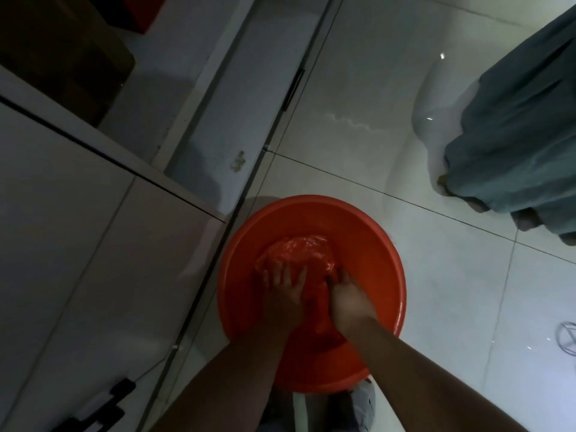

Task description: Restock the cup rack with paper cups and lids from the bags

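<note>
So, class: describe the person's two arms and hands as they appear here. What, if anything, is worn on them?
Both forearms are bare from the bottom edge of the picture to the wrists, with no sleeve in view. The left hand and right hand wear no gloves. No watch, bracelet or ring shows, though the dim light would hide small details.

Head-worn view, steeply down, close overhead

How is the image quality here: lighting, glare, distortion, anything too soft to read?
Head view: dim and underexposed overall; small glare spots on the glossy floor; wide-angle bending of the tile lines; the red bag blends into the red basin, so its edges are hard to read; left hand and right hand are soft, their fingers unclear.
</note>
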`<move>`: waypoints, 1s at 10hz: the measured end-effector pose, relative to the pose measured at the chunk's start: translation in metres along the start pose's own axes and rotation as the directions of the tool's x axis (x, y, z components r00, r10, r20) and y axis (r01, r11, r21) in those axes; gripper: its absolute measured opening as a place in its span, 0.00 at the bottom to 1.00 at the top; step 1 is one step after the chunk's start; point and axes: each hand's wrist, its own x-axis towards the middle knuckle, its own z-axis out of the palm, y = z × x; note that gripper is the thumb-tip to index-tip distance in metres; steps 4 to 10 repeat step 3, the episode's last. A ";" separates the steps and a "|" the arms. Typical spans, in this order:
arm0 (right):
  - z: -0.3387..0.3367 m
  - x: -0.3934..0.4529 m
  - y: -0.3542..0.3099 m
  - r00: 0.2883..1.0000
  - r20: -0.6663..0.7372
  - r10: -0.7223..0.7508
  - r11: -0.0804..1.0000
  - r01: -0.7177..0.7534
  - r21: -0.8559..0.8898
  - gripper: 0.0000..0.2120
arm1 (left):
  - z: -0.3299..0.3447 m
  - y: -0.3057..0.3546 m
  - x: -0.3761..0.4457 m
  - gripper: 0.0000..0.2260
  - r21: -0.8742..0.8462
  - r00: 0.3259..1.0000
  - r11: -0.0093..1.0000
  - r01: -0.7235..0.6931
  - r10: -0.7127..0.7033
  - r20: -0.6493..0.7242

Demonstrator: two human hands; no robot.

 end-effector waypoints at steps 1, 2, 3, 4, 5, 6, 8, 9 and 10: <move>-0.031 -0.039 -0.008 0.999 -0.048 -0.007 1.000 0.007 0.009 0.30 | -0.033 0.009 -0.046 0.34 -0.015 0.998 0.999 -0.032 0.031 -0.061; -0.083 -0.087 -0.023 0.998 -0.049 -0.037 0.998 0.035 -0.051 0.25 | -0.084 0.020 -0.107 0.30 -0.121 0.998 0.992 0.039 -0.045 -0.048; -0.142 -0.138 -0.041 0.997 -0.043 -0.060 0.998 0.059 -0.031 0.23 | -0.130 0.034 -0.174 0.26 -0.225 0.990 0.968 0.116 -0.131 -0.056; -0.142 -0.138 -0.041 0.997 -0.043 -0.060 0.998 0.059 -0.031 0.23 | -0.130 0.034 -0.174 0.26 -0.225 0.990 0.968 0.116 -0.131 -0.056; -0.142 -0.138 -0.041 0.997 -0.043 -0.060 0.998 0.059 -0.031 0.23 | -0.130 0.034 -0.174 0.26 -0.225 0.990 0.968 0.116 -0.131 -0.056; -0.142 -0.138 -0.041 0.997 -0.043 -0.060 0.998 0.059 -0.031 0.23 | -0.130 0.034 -0.174 0.26 -0.225 0.990 0.968 0.116 -0.131 -0.056; -0.142 -0.138 -0.041 0.997 -0.043 -0.060 0.998 0.059 -0.031 0.23 | -0.130 0.034 -0.174 0.26 -0.225 0.990 0.968 0.116 -0.131 -0.056; -0.142 -0.138 -0.041 0.997 -0.043 -0.060 0.998 0.059 -0.031 0.23 | -0.130 0.034 -0.174 0.26 -0.225 0.990 0.968 0.116 -0.131 -0.056; -0.142 -0.138 -0.041 0.997 -0.043 -0.060 0.998 0.059 -0.031 0.23 | -0.130 0.034 -0.174 0.26 -0.225 0.990 0.968 0.116 -0.131 -0.056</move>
